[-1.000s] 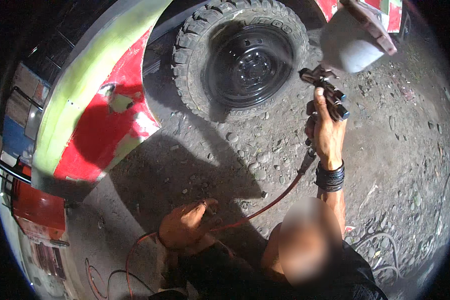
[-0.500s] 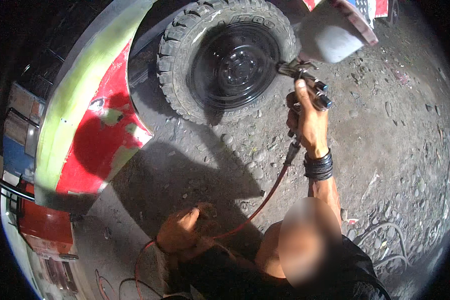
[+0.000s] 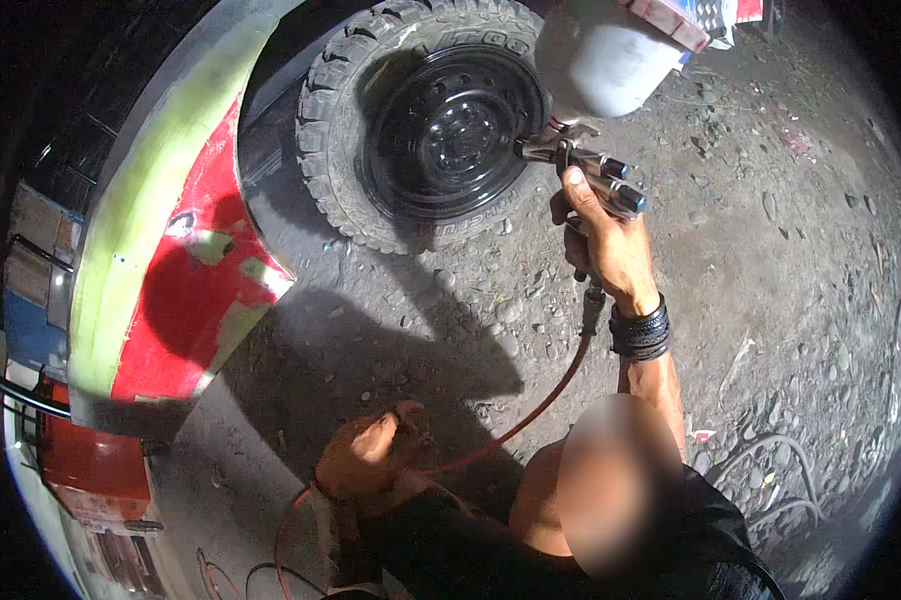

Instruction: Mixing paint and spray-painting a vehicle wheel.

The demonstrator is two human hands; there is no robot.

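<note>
Spray gun [image 3: 600, 167], gripped in the right hand [image 3: 618, 245], is above the pebbly ground [image 3: 750, 260], nozzle toward the black rim [image 3: 450, 140], near its right edge. The rim looks black wherever it shows; whether any coating remains undone, I cannot tell. The left hand [image 3: 365, 455] is half curled by the red hose [image 3: 568, 378]; its grip is unclear. Leftward, the patchy fender [image 3: 175, 300] points a corner toward the tyre [image 3: 322, 165]; rightward, the ground seems to leave swinging room.
</note>
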